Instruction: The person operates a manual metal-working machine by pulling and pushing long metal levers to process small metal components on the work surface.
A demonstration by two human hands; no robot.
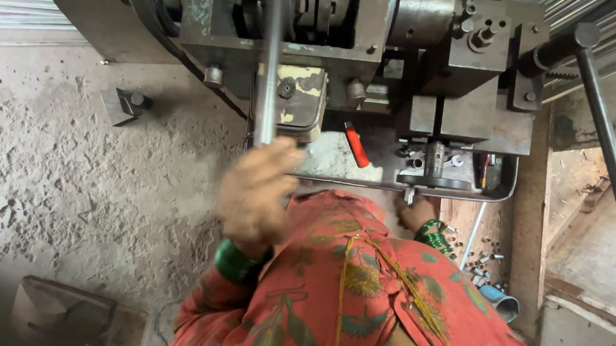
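Nearest the camera, an orange floral sleeve and green bangles frame both hands. The left hand [256, 192] is blurred – its fingers seem curled around the lower end of a long grey steel lever [271, 62], upright against the machine. The right hand [416, 214] sits low beside the press bed [430, 181]; its fingers cannot be made out. Small metal sleeves [482, 257] lie scattered just beside it. Farther back, a red-handled tool [357, 146] rests below a worn cream plate [297, 97] – rectangular, paint chipped.
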